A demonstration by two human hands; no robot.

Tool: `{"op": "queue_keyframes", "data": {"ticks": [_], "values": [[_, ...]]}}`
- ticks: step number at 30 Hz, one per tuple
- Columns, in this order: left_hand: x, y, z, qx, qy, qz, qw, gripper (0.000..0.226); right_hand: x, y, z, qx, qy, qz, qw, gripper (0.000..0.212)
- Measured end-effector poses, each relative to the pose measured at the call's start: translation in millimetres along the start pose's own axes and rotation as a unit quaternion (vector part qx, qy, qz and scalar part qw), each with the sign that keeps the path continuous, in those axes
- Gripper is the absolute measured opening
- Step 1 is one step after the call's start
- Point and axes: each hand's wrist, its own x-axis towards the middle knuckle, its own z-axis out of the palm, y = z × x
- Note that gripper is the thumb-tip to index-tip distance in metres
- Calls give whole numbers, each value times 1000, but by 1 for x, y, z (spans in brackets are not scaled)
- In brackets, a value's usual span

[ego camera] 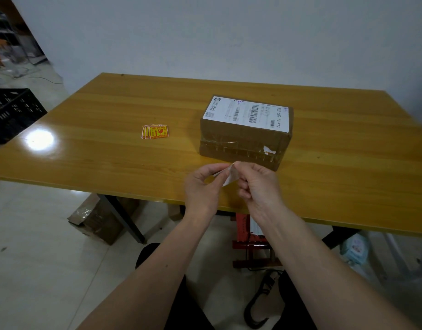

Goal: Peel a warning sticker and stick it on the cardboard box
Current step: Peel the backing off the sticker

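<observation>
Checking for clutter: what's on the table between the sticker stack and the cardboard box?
Nothing: the head view shows bare table between sticker stack and cardboard box.

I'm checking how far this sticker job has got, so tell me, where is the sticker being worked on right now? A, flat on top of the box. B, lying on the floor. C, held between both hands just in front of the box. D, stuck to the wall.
C: both the left hand and the right hand pinch the sticker in the air, just in front of the box, with its layers splitting apart.
</observation>
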Motion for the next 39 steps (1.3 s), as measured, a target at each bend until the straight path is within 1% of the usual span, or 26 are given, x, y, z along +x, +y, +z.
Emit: {"op": "queue_keyframes", "data": {"ticks": [6, 10, 13, 19, 29, 33, 36, 39], "values": [[-2, 10, 5, 8, 0, -34, 999, 9, 0, 6, 2, -122, 26, -87, 988, 12], [1, 9, 7, 101, 34, -36, 994, 12, 2, 8, 0, -195, 15, -157, 968, 11], [2, 11, 8, 95, 33, -50, 994, 11, 7, 9, -1, -223, 9, -194, 955, 11], [3, 18, 5, 31, 32, -108, 993, 7, 10, 9, -2, -235, -12, -203, 950, 10], [-3, 21, 5, -3, 21, -104, 994, 13, 14, 11, -6, -235, -18, -227, 945, 13], [-4, 23, 5, -15, 17, -124, 992, 12, 14, 10, -7, -252, -33, -243, 936, 15], [-2, 23, 5, -22, 25, -134, 990, 9, 13, 11, -6, -267, -47, -248, 930, 24], [0, 23, 5, -25, 31, -145, 989, 11, 13, 10, -7, -272, -47, -248, 929, 20]]}}
